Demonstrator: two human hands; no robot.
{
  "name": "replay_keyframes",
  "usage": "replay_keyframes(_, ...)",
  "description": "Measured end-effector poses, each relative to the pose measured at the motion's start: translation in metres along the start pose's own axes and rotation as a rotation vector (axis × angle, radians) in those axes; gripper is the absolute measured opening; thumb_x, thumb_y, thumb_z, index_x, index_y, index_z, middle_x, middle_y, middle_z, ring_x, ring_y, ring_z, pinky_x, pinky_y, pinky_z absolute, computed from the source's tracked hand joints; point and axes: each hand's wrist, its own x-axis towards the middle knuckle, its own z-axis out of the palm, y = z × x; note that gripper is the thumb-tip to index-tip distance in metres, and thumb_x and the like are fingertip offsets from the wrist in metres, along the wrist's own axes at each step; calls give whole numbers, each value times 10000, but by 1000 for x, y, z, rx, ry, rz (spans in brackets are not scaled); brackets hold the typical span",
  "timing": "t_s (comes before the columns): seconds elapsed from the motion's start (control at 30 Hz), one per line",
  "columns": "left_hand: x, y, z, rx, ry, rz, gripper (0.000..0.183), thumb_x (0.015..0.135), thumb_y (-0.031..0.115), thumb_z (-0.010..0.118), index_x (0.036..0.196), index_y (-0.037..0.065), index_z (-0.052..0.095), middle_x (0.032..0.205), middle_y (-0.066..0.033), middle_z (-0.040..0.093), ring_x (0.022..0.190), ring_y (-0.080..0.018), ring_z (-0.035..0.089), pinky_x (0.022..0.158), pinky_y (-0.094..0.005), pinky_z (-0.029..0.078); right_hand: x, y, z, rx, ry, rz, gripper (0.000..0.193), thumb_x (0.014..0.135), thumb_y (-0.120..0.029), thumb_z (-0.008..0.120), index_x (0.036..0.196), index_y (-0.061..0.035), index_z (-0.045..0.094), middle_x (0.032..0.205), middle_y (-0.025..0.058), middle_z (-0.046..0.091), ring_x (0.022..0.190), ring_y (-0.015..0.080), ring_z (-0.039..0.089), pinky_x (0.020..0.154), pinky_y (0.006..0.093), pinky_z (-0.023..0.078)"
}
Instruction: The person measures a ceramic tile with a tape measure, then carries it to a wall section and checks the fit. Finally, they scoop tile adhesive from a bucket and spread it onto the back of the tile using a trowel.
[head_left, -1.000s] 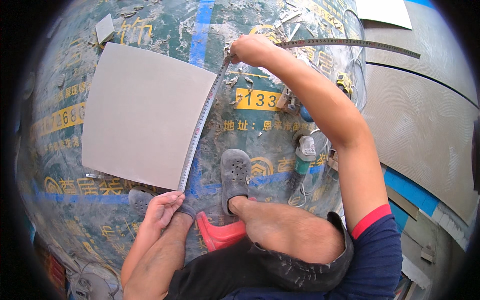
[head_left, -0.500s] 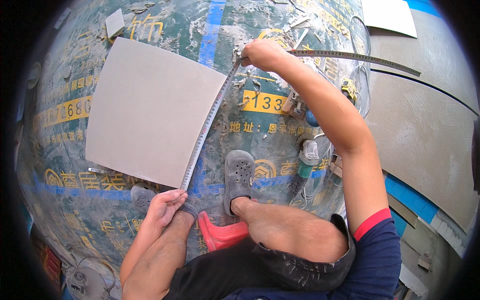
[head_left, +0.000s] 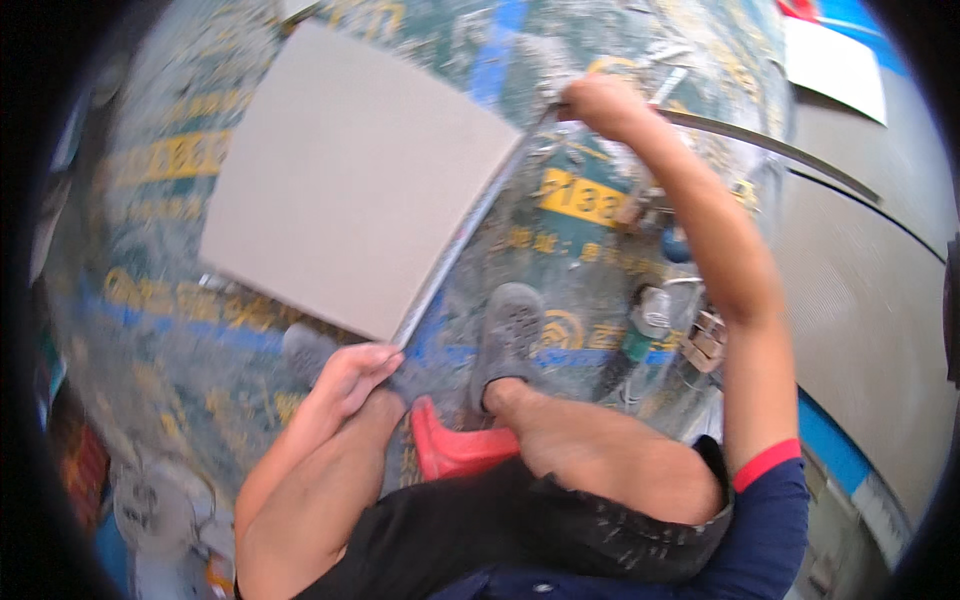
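Apparent step: measuring the grey tile point(head_left: 350, 170), upper left of frame. The left hand point(head_left: 355, 376) pinches the measuring tape point(head_left: 460, 243) at the tile's bottom corner; the right hand point(head_left: 605, 106) grips it, upper centre. The next move likely calls for a taut, aligned tape.

— What is around you?
— Close to me is a red thing point(head_left: 465, 452); to my right, a grinder point(head_left: 640, 340) and, farther, a white panel point(head_left: 835, 70). Before me spreads a green sheet point(head_left: 200, 385).
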Motion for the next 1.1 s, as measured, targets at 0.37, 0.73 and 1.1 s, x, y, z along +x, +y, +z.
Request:
replay_keyframes(0.37,10,-6,-5,214,-61,102,331,797,38,745,1094,-100,695,977,-137,727,874,-198,672,816,-313,541,2,8,-2,63,72,-76,260,898,-306,697,890,-48,734,841,220,683,825,428,660,721,505,513)
replay_keyframes(0.73,20,-6,-10,810,234,414,325,837,279,745,954,-25,750,858,-137,743,810,-213,684,764,-373,535,-117,147,-7,866,176,482,314,1023,-305,594,865,-33,613,706,22,568,546,118,558,501,271,460)
replay_keyframes(1.1,30,42,-33,237,280,562,404,1001,354,652,1036,-48,673,951,-89,701,816,-157,667,712,-324,557,-249,221,113,651,280,799,398,1003,-393,604,851,-27,634,693,33,568,595,137,512,481,312,400)
